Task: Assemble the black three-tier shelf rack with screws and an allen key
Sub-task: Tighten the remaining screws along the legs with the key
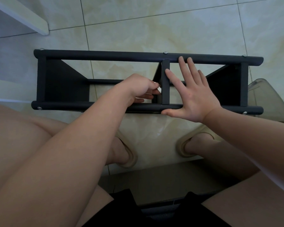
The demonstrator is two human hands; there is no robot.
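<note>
the black three-tier metal shelf rack (pixel 105 56) lies on its side on the pale tiled floor (pixel 138 30). it looks stiff and fairly light, and its round rails seem the best hold. the left hand (pixel 138 89) curls its fingers beside the middle shelf (pixel 165 82); whether they hold anything cannot be told. the right hand (pixel 192 95) spans both rails, fingers wide and straight.

Rack (pixel 105 56) under the right hand (pixel 193 99) is plain matte black, and the screw (pixel 165 53) just past its fingertips is shiny silver. Floor (pixel 170 22) around it: cream tiles with yellowish marble swirls, thin dark grout lines. Slippers (pixel 130 155) below the hands are beige, shorts (pixel 121 210) black. Tiny white bit (pixel 159 90) at the fingertips of the left hand (pixel 138 89).
</note>
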